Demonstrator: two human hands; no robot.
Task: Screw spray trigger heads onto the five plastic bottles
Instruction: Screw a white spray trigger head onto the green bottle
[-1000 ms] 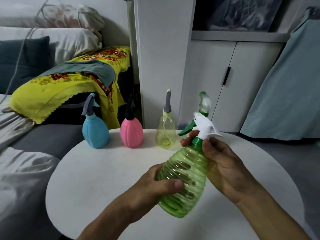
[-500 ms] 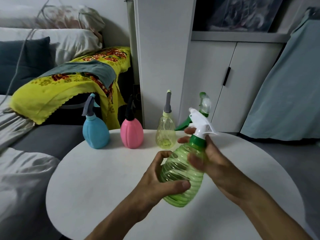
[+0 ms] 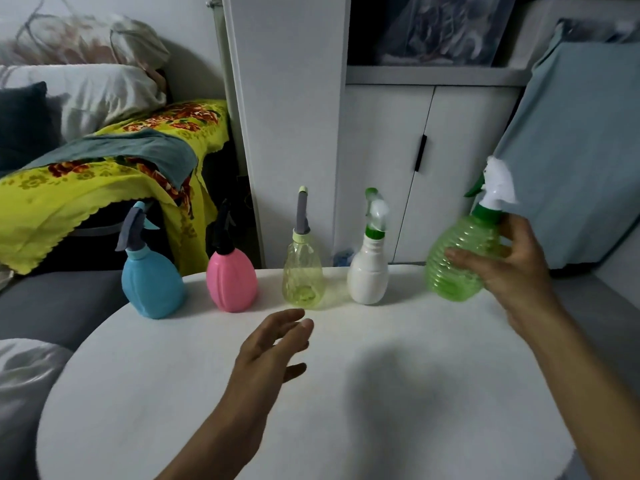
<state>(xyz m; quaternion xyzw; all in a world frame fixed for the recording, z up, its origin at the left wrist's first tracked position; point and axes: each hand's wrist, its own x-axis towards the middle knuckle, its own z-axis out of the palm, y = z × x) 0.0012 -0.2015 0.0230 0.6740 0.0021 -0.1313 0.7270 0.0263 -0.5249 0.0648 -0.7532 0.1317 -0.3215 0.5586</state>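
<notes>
**Fingers on the green bottle at the row's right end**

Fingers (image 3: 460, 254) of my right hand (image 3: 509, 268) wrap the ribbed green bottle (image 3: 457, 261) around its belly, holding it upright at the far right of the counter (image 3: 398, 393); I cannot tell whether its base touches the surface or sits just above it; its white trigger head (image 3: 497, 188) with the green collar sits on the neck, blurred; my left hand (image 3: 270, 355) is released, fingers spread and holding nothing, over the middle of the counter, near the yellow clear bottle (image 3: 304, 275); to the left of the green one stand the white bottle (image 3: 367, 275), the yellow clear one, the pink bottle (image 3: 231, 280) and the blue bottle (image 3: 152, 282), all upright in a row along the far edge, each with a head on top; behind them I see a white cabinet (image 3: 381, 150) and a yellow floral cloth (image 3: 104, 181)
</notes>
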